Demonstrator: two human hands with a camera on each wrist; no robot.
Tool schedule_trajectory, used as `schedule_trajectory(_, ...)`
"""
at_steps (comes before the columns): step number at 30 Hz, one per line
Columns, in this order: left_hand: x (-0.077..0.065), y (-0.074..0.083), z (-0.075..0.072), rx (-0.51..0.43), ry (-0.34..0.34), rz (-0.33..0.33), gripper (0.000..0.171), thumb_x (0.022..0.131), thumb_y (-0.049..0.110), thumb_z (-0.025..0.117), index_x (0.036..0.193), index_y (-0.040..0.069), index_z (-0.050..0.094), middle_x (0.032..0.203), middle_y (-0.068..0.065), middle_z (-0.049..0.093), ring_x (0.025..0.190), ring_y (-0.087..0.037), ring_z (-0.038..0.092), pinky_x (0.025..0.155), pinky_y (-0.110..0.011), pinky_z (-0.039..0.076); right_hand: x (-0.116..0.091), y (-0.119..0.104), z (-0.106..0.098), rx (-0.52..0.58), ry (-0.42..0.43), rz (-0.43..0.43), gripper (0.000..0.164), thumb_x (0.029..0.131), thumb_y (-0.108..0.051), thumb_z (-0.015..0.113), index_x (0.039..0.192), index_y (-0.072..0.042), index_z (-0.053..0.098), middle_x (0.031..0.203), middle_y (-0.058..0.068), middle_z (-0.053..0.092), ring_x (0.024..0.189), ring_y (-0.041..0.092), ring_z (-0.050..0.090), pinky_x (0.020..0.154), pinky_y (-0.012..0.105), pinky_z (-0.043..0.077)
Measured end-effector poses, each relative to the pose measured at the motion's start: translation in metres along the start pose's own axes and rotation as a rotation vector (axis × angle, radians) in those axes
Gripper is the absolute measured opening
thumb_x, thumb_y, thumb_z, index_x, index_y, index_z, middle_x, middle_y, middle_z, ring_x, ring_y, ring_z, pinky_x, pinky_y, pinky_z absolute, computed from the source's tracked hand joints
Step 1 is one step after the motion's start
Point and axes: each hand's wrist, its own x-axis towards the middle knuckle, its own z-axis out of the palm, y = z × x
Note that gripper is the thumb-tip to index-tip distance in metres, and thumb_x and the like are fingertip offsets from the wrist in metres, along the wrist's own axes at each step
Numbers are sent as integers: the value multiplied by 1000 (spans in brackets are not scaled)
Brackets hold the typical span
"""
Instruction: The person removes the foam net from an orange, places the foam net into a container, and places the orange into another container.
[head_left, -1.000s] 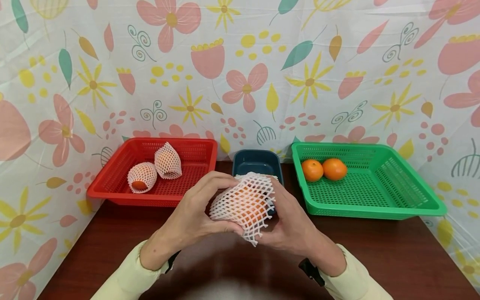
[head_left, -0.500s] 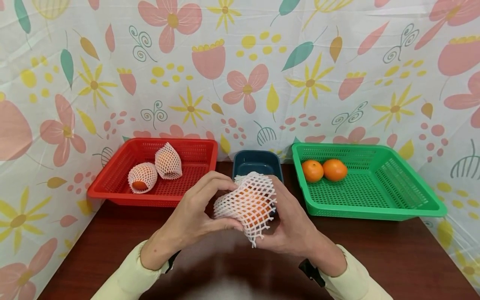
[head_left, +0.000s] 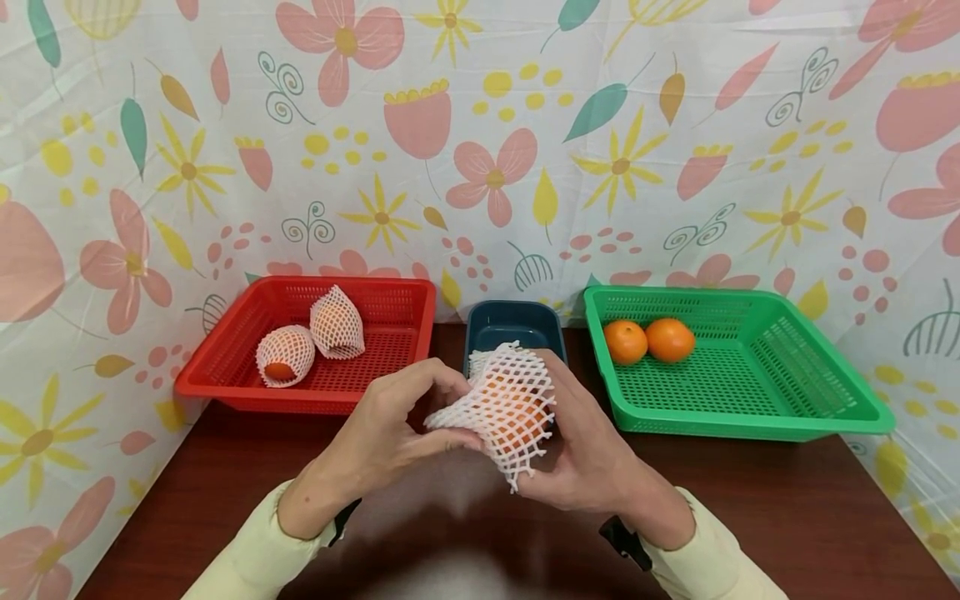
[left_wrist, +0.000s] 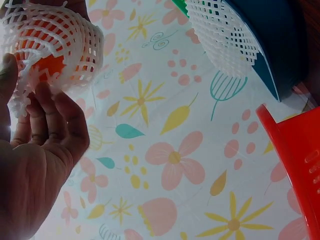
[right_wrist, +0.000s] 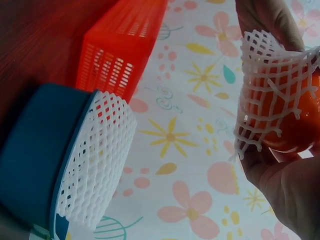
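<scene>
An orange (head_left: 516, 410) sits inside a white foam net sleeve (head_left: 487, 429), held up between both hands over the near part of the table. My left hand (head_left: 386, 429) pinches the net's gathered left end between thumb and fingers. From the right, my right hand (head_left: 585, 450) grips the covered orange, its thumb below near the frayed net edge. In the right wrist view the bare bottom of the orange (right_wrist: 287, 137) shows past the open end of the net. The left wrist view shows orange peel (left_wrist: 50, 67) through the gathered end.
A red basket (head_left: 303, 404) at the left holds two netted oranges (head_left: 285, 354). A green basket (head_left: 750, 423) at the right holds two bare oranges (head_left: 670, 340). Between them stands a dark blue box (head_left: 517, 315); foam nets (right_wrist: 100, 160) stick out of it in the wrist views.
My left hand has drawn its fingers closer together, and the net's left end has narrowed into a bunch. The right hand stays nearly in place; the baskets are unchanged.
</scene>
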Motion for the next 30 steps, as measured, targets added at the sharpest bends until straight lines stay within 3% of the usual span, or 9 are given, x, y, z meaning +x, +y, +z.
schedule_trajectory(9,0,0,1,36,22,39,41,81,15,92,114,18,67,101,7,64,85,-7,57,69,-19,52,-2,2,-4,13,-14,25,94,65,-12,82,153,-8,48,150,11,48,131,26,48,114,29,41)
schedule_trajectory(19,1,-1,0,103,52,-30,27,89,18,87,107,21,67,103,9,62,92,-7,57,73,-20,53,0,6,-12,21,23,24,86,68,-11,84,148,-8,52,147,12,51,131,28,49,111,27,45)
schedule_trajectory(30,1,-9,2,178,60,-76,25,90,18,86,105,21,66,107,9,61,97,-7,57,76,-21,53,1,8,-20,32,62,9,84,69,-7,77,149,-2,50,147,16,51,129,30,51,107,26,48)
